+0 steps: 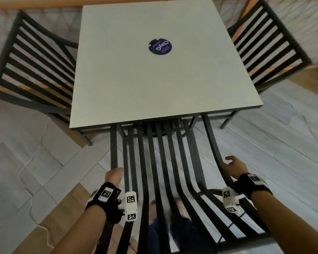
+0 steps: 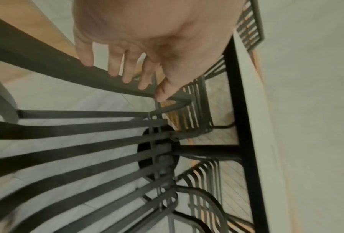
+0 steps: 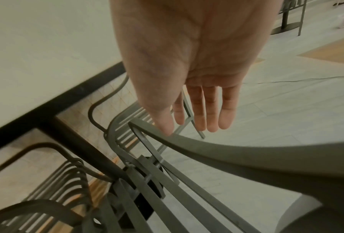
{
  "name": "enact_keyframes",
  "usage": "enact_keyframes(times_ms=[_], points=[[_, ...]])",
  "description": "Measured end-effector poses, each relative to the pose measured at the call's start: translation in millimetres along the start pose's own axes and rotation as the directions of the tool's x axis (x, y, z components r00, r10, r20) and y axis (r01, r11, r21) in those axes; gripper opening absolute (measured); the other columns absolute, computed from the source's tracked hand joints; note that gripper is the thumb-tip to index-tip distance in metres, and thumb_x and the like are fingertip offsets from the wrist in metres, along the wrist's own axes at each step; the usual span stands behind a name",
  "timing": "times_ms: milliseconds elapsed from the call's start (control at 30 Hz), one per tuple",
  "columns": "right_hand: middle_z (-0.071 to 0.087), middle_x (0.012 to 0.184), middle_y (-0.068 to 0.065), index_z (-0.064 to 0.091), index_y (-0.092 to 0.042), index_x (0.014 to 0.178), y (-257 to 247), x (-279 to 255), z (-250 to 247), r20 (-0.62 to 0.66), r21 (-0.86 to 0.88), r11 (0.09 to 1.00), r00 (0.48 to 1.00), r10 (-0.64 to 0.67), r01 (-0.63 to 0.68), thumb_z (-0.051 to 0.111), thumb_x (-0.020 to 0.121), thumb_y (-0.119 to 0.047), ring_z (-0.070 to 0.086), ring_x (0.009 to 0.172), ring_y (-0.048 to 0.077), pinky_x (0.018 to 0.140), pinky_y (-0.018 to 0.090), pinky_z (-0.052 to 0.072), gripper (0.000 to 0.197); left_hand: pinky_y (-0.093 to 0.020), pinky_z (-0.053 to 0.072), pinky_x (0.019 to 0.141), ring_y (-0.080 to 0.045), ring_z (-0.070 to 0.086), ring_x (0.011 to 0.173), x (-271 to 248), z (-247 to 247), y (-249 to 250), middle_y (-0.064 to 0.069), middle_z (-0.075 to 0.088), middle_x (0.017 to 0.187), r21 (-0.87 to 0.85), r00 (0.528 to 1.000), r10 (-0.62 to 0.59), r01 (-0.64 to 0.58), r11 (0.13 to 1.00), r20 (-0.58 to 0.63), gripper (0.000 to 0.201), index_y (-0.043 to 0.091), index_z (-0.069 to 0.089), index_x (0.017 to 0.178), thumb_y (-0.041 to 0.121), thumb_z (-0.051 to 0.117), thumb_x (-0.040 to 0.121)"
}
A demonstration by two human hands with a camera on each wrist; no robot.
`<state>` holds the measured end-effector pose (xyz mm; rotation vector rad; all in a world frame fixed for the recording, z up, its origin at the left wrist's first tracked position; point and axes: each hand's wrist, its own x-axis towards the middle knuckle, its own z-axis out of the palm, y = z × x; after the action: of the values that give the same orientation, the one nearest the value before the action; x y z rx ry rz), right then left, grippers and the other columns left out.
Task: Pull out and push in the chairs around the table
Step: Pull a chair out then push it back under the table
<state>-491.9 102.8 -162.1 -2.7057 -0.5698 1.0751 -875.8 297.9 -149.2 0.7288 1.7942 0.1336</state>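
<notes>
chair (image 1: 162, 162) between both open hands

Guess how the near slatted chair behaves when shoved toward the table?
The near slatted chair looks like rigid metal strip, so probably no flex. Open slats suggest it is fairly light. Pushed high at the backrest by both hands, it may tip rather than slide.

Bare forearms end in black wrist straps (image 1: 106, 198), each carrying a white block (image 1: 131, 206) printed with black-and-white square code markers; a thin black cable (image 1: 233, 223) trails from the right-hand unit (image 1: 229, 199). Dark blue trousers (image 1: 173, 235) show below.
</notes>
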Motion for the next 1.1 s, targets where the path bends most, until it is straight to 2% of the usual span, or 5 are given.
enact_keyframes(times_ms=[100, 367, 633, 800, 1100], points=[[0.060, 0.125, 0.020, 0.045, -0.011, 0.132, -0.1, -19.4, -24.9, -0.016, 0.038, 0.999, 0.999, -0.037, 0.038, 0.060, 0.091, -0.027, 0.056, 0.113, 0.036, 0.095, 0.040, 0.043, 0.047, -0.026, 0.057, 0.077, -0.029, 0.059, 0.087, -48.6, 12.3, 16.4, -0.017, 0.064, 0.100, -0.071, 0.988, 0.046, -0.036, 0.997, 0.151, 0.013, 0.004, 0.064, 0.104, 0.008, 0.056, 0.094], [0.053, 0.133, 0.020, 0.030, -0.017, 0.142, 24.4, -65.7, -131.1, -0.117, 0.119, 0.978, 0.980, -0.160, 0.173, 0.059, 0.091, -0.034, 0.054, 0.117, 0.035, 0.095, 0.040, 0.043, 0.061, -0.044, 0.032, 0.111, -0.021, 0.048, 0.129, -151.8, 66.7, 50.0, -0.002, 0.056, 0.136, -0.003, 0.790, 0.342, -0.396, 0.918, 0.509, 0.030, 0.023, 0.063, 0.123, 0.019, 0.058, 0.094], [0.053, 0.132, 0.017, 0.033, -0.020, 0.140, 80.1, -73.0, -258.9, -0.280, 0.164, 0.924, 0.914, -0.293, 0.346, 0.059, 0.091, -0.034, 0.055, 0.115, 0.031, 0.093, 0.039, 0.045, 0.058, -0.018, 0.040, 0.073, -0.009, 0.057, 0.099, -263.3, 205.7, 101.4, -0.005, 0.067, 0.118, -0.044, 0.589, 0.582, -0.681, 0.731, 0.561, 0.025, 0.012, 0.068, 0.116, 0.013, 0.061, 0.092], [0.056, 0.126, 0.013, 0.038, -0.020, 0.138, 108.0, -52.1, -336.1, -0.330, 0.056, 0.872, 0.834, -0.443, 0.485, 0.063, 0.089, -0.033, 0.056, 0.105, 0.025, 0.092, 0.036, 0.045, 0.056, -0.032, 0.049, 0.100, -0.020, 0.063, 0.111, -336.5, 326.4, 110.2, -0.006, 0.069, 0.112, -0.071, 0.447, 0.701, -0.814, 0.576, 0.556, 0.027, 0.008, 0.068, 0.112, 0.007, 0.067, 0.084], [0.056, 0.126, 0.013, 0.037, -0.019, 0.137, 112.3, 11.0, -438.4, -0.267, -0.054, 0.823, 0.786, -0.557, 0.565, 0.062, 0.089, -0.032, 0.056, 0.110, 0.028, 0.094, 0.040, 0.045, 0.056, -0.037, 0.044, 0.104, -0.024, 0.054, 0.121, -372.9, 482.4, 134.7, -0.007, 0.058, 0.132, 0.303, 0.439, 0.763, -0.895, 0.327, 0.474, 0.042, 0.013, 0.053, 0.129, 0.017, 0.060, 0.088]])
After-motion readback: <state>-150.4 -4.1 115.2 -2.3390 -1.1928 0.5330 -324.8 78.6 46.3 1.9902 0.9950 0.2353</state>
